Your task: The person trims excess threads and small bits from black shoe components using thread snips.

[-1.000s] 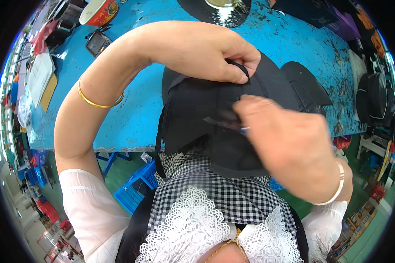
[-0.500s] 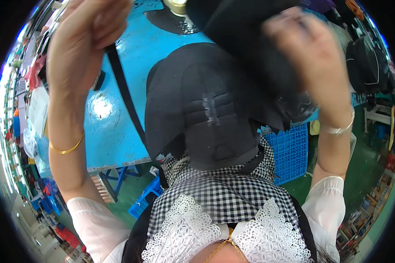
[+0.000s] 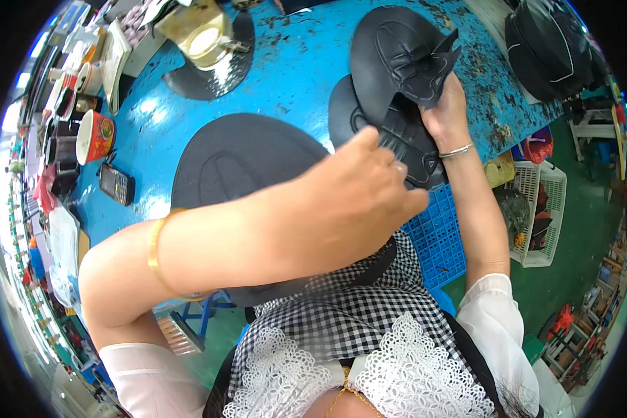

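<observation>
My right hand (image 3: pixel 447 115) grips the lower right edge of a black moulded panel (image 3: pixel 390 49) with raised ridges, lifted over a second moulded black panel (image 3: pixel 345 115) on the table. Across my body reaches my left hand (image 3: pixel 355 198), its fingers curled just in front of these panels. Whether anything lies inside those fingers is hidden from view. A large rounded black panel (image 3: pixel 237 150) with stitched or pressed lines spans the table edge and my lap, partly covered by my left forearm.
On the blue table (image 3: pixel 292 49), a pale container (image 3: pixel 200 45) stands on a dark sheet (image 3: pixel 240 66). At left are a phone-like device (image 3: pixel 116 184) and a red paper bowl (image 3: pixel 95 137). A black bag (image 3: pixel 547 52) lies far right. Blue (image 3: pixel 435 237) and white crates (image 3: pixel 557 209) stand below.
My left hand has swung from the upper left across to the right, and the dark strap that hung below it is gone from view. The right hand has lowered with the moulded panel.
</observation>
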{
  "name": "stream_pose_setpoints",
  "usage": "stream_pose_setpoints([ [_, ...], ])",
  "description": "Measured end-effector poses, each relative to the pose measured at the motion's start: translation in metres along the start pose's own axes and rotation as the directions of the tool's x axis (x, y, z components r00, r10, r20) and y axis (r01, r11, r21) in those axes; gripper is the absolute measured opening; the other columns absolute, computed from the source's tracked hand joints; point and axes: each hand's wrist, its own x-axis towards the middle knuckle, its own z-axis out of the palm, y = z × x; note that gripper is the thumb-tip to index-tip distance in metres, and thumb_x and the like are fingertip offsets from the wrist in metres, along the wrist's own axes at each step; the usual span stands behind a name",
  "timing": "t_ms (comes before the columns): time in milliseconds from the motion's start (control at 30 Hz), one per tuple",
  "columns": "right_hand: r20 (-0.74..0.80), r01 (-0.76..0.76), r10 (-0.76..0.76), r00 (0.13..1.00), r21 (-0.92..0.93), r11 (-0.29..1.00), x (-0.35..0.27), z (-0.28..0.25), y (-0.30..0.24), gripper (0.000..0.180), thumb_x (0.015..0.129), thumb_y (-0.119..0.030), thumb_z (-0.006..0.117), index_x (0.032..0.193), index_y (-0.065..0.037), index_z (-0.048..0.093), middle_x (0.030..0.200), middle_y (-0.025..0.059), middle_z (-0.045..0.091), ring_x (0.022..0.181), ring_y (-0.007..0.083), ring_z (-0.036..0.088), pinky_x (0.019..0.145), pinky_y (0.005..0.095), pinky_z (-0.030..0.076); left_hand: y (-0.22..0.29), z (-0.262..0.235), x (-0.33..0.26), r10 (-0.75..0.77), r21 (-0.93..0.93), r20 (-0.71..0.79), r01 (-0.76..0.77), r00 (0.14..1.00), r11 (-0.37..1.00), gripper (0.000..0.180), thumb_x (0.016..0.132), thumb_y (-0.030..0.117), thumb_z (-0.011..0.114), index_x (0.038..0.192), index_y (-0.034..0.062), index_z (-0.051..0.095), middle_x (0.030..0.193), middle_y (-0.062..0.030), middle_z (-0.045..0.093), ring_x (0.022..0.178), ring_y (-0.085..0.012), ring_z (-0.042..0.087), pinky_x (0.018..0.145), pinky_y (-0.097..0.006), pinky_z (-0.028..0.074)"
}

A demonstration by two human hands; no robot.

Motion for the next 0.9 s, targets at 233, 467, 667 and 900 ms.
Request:
stream_pose_setpoints([
  [233,0.184,-0.033,-0.018,0.983,0.270,0.962,-0.001,-0.007,0.005,0.022,0.103,-0.017,0.049,0.117,-0.003,0.060,0.111,0.0085,0.067,0.099,0.0185,0.067,0.088,0.0333,0.057,0.005,0.056,0.020,-0.122,0.151,0.229,0.089,0.966,0.985,0.025,0.087,0.021,0.057,0.103,0.0021,0.062,0.141,-0.0344,0.047,0.132,-0.0397,0.047,0.107,-0.042,0.037],
  [467,0.011,-0.014,0.012,1.000,0.146,0.989,-0.008,0.014,0.001,0.023,0.102,-0.018,0.052,0.117,-0.004,0.060,0.109,0.0085,0.068,0.095,0.0194,0.069,0.082,0.0333,0.059,-0.007,0.056,0.035,-0.160,0.109,0.288,0.133,0.944,0.985,0.025,0.083,0.019,0.061,0.102,0.0051,0.068,0.151,-0.0292,0.039,0.122,-0.0313,0.049,0.092,-0.038,0.044],
  [667,-0.022,-0.013,0.015,1.000,0.080,0.997,-0.004,0.007,0.003,0.031,0.107,-0.030,0.046,0.113,-0.002,0.059,0.106,0.0075,0.067,0.095,0.0170,0.067,0.087,0.0336,0.056,-0.024,0.063,0.045,-0.165,0.025,0.249,0.164,0.954,0.986,0.026,0.078,0.017,0.064,0.101,0.0084,0.072,0.151,-0.0272,0.039,0.112,-0.0292,0.052,0.082,-0.036,0.049],
  [900,0.283,-0.059,-0.048,0.958,0.358,0.932,0.005,-0.022,0.010,0.027,0.103,-0.020,0.050,0.125,-0.006,0.058,0.116,0.0085,0.066,0.107,0.0223,0.066,0.093,0.0400,0.057,-0.031,0.023,0.041,-0.014,-0.670,0.185,0.137,0.983,0.729,0.015,0.084,0.009,0.070,0.098,0.0073,0.072,0.124,-0.0223,0.064,0.096,-0.0302,0.064,0.079,-0.040,0.052],
])
